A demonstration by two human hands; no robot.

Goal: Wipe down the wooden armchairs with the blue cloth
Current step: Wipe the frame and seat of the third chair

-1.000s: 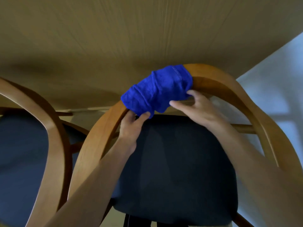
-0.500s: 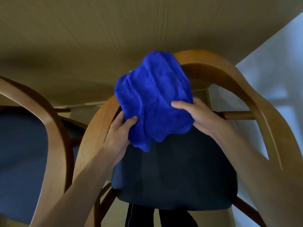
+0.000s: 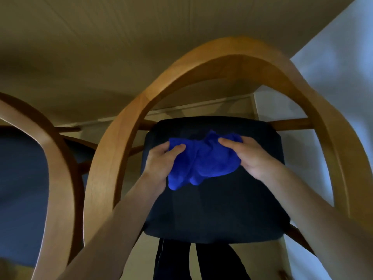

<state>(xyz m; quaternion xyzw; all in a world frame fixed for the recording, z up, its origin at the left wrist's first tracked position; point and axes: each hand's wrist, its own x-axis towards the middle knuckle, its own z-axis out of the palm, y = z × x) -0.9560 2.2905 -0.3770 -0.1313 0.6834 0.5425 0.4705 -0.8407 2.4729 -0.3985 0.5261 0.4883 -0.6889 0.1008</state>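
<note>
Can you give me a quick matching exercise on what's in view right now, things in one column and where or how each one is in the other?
Things:
1. blue cloth
2. curved wooden backrest
3. dark seat cushion
4. second armchair

Places or states:
A. arches over the seat, with nothing draped on it
B. bunched, gripped by the left hand and the right hand
C. at the left edge of the view
D. under the cloth and both hands

Pairs: 1-B, 2-A, 3-D, 4-C
</note>
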